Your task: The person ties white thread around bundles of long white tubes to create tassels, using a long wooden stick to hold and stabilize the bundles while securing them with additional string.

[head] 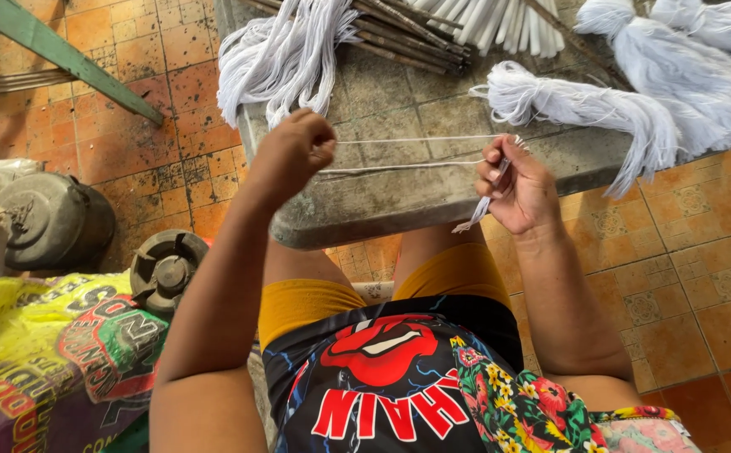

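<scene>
White strings pulled taut at centre frame.
Left hand [292, 153] fisted on the strings [407, 153]; right hand [518, 186] pinches their other end.

light: bright, even daylight | shadows: soft, under the stone table [399, 201] edge onto the lap | glare: white thread bundles [634, 101] nearly washed out | focus: sharp centre, slight softness and stretch at the corners | colour: warm, saturated

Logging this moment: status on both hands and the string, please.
Left hand fisted on white string. Right hand pinching its other end, strands taut between. Tied bundle beside, not blocking.
</scene>
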